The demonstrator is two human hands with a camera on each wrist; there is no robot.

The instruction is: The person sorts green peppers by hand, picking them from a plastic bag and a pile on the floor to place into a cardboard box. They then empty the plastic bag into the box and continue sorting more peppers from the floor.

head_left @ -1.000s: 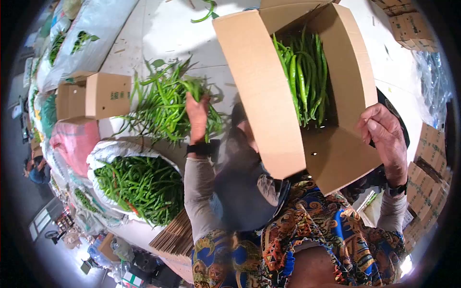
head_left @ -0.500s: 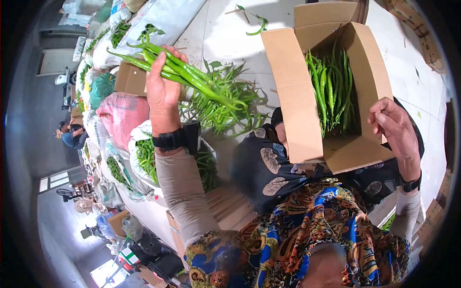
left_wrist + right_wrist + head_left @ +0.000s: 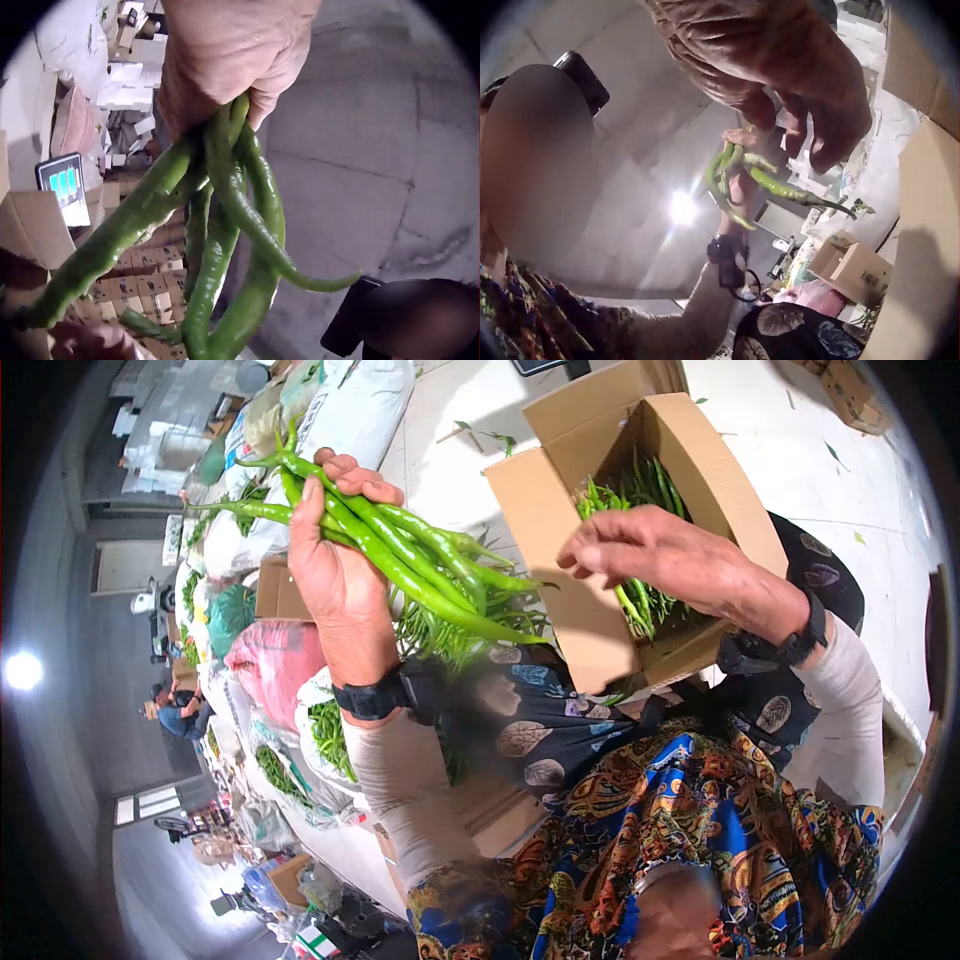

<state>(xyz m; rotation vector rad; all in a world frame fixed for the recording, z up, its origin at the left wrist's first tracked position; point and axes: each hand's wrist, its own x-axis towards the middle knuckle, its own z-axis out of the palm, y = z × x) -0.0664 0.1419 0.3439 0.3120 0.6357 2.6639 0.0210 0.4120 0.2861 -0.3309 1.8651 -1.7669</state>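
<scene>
My left hand (image 3: 340,585) grips a bunch of several long green chili peppers (image 3: 420,565), raised left of the cardboard box. In the left wrist view those peppers hang below the curled fingers, their ends spread apart. My right hand (image 3: 680,560) hovers over the open cardboard box (image 3: 550,560), fingers loosely bent with nothing between them. More green peppers (image 3: 640,605) lie lengthwise inside this box, partly hidden under that hand. Behind the held bunch a loose pile of peppers (image 3: 430,630) shows on the floor.
To the left stand a small carton (image 3: 280,590), a pink sack (image 3: 275,665) and a white sack of peppers (image 3: 327,735). Flattened cardboard (image 3: 500,825) lies near my left sleeve. A device with a lit display (image 3: 64,187) appears in the left wrist view. Another person (image 3: 180,715) is far off.
My left hand took peppers from the floor pile and lifted them up. My right hand moved left from beside the box's right wall to above its opening.
</scene>
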